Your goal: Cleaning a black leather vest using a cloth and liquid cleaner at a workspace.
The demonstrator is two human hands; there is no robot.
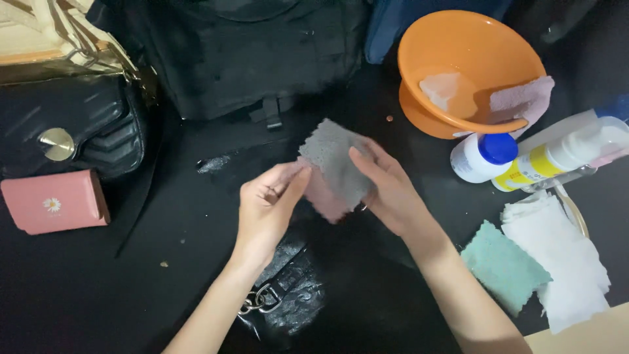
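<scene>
At centre frame, head view: two bare hands hold small cloth squares above a black surface.

Detail: the left hand (267,204) pinches the lower edge of a pink cloth (322,196) between thumb and fingers, while the right hand (386,190) grips a grey cloth (335,159) that overlaps the pink one, thumb laid on its face. Below the hands lies a glossy black bag (293,293) with a metal chain. Upper right stands a tilted orange bowl (458,49) with a pale pink cloth (522,99) draped over its rim; just beside it lie a white bottle with a blue cap (483,157) and a white bottle with a yellow label (563,157). Lower right lie a teal cloth (503,265) and white wipes (569,262), touching. At left sit a black quilted handbag (78,124) and a pink wallet bearing a daisy (54,202).
</scene>
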